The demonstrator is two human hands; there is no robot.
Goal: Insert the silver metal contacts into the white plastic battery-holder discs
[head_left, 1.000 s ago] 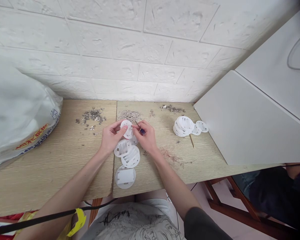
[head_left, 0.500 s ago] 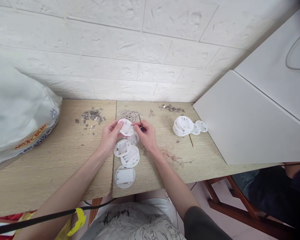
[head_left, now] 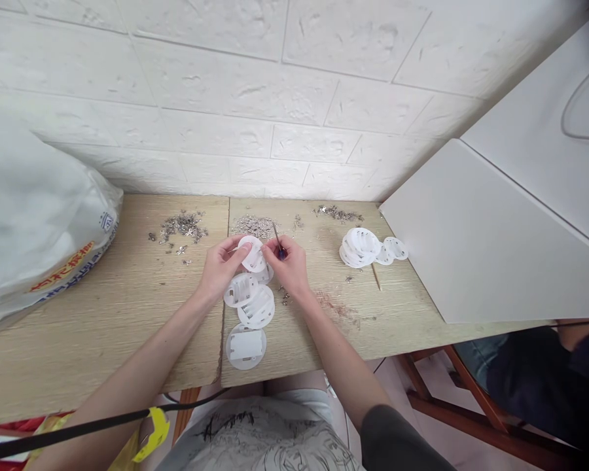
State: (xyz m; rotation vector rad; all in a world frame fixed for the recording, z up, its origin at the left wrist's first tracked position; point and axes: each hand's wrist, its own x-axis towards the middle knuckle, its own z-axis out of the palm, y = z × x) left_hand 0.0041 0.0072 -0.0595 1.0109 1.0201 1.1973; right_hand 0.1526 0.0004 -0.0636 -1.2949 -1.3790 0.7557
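Note:
My left hand is closed round the left edge of a round white plastic battery holder, thumb on its face. My right hand grips a small screwdriver by its dark blue handle, the metal shaft pointing up and away. The right thumb and fingertip meet the right edge of the same holder; whether they pinch a small part is too small to tell. Below my hands, several more battery holders overlap on the table, showing slots. The nearest holder lies with its flat rectangular back up.
Small metal contacts lie in a left pile, a middle pile and a right pile. Stacked white discs stand at right beside a thin wooden stick. A white bag bulges at left; a white panel bounds the right.
The held battery holder has turned and shifted slightly to the right and nearer, the left hand moving with it. The screwdriver stays in the right hand.

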